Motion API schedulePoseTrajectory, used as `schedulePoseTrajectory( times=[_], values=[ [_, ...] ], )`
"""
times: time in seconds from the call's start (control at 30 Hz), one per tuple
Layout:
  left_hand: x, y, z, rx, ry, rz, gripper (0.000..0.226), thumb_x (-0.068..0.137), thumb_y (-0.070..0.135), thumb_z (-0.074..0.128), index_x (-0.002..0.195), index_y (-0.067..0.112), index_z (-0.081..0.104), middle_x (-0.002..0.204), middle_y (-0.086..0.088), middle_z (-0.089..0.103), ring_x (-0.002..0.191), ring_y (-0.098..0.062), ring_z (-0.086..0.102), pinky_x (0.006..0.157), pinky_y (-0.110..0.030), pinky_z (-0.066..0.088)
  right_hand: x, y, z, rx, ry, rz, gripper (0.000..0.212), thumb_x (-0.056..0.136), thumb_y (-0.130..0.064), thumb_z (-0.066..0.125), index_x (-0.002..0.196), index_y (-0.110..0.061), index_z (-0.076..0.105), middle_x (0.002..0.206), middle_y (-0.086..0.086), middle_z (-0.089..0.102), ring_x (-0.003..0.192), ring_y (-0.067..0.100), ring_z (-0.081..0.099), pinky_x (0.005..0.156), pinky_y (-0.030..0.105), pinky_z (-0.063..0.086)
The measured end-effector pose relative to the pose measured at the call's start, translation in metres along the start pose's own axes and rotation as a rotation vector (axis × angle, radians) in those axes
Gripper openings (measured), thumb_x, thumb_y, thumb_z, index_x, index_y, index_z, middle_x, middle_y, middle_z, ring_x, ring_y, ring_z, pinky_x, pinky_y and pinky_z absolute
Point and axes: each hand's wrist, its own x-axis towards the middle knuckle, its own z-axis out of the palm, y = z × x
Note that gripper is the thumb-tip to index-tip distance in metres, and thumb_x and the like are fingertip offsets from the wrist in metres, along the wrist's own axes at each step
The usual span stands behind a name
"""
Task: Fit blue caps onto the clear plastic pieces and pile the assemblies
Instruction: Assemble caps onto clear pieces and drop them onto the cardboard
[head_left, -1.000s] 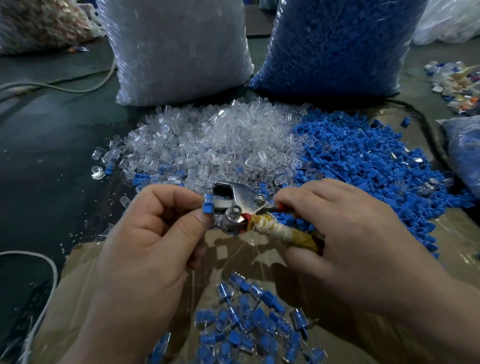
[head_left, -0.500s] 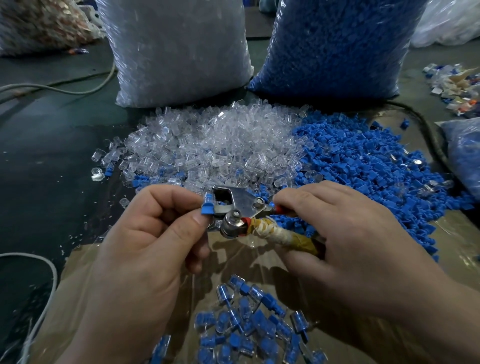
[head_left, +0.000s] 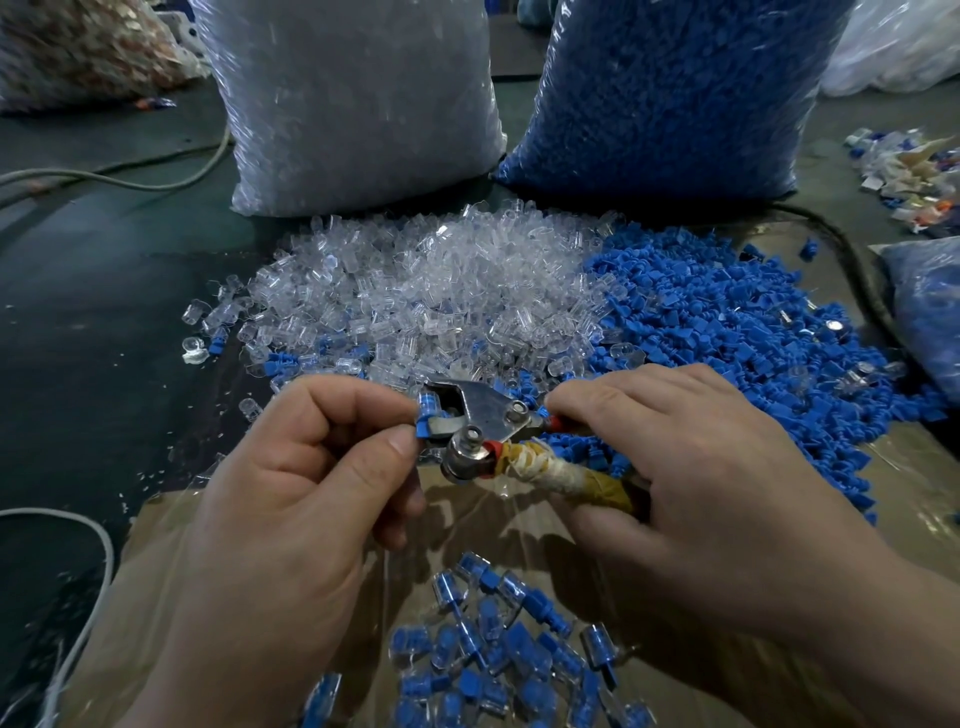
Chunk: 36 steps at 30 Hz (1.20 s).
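My left hand (head_left: 291, 499) pinches a clear piece with a blue cap (head_left: 429, 415) between thumb and forefinger, right at the jaws of a metal crimping tool (head_left: 478, 421). My right hand (head_left: 685, 467) grips the tool's tape-wrapped handles (head_left: 566, 478). A heap of loose clear plastic pieces (head_left: 426, 296) lies beyond my hands, with a heap of blue caps (head_left: 727, 322) to its right. Below my hands a pile of finished blue-and-clear assemblies (head_left: 488, 649) lies on a clear sheet over brown board.
Two big sacks stand at the back, one of clear pieces (head_left: 353, 104) and one of blue caps (head_left: 670, 93). A pale cable (head_left: 88, 571) loops at the left on the dark green surface. Another blue bag (head_left: 930, 306) and mixed scraps (head_left: 909, 176) lie at the right.
The capped piece in my left hand has gone further into the tool's jaws. Both hands have stayed in nearly the same place.
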Motion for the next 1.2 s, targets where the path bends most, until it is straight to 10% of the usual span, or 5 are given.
schedulePoseTrajectory(
  times=[1.2],
  values=[
    [0.001,-0.0055,-0.0012,0.11,0.037,0.011,0.026,0.071,0.048,0.065,0.094,0.036,0.072,0.064,-0.004,0.066,0.054,-0.014,0.064,0.047,-0.023,0.05,0.0017,0.0005,0.0033,-0.057,0.042,-0.018,0.052,0.077,-0.061,0.042,0.118,-0.032,0.056,0.091,-0.018,0.058,0.081,0.008,0.054,0.072,0.023,0.039]
  ],
)
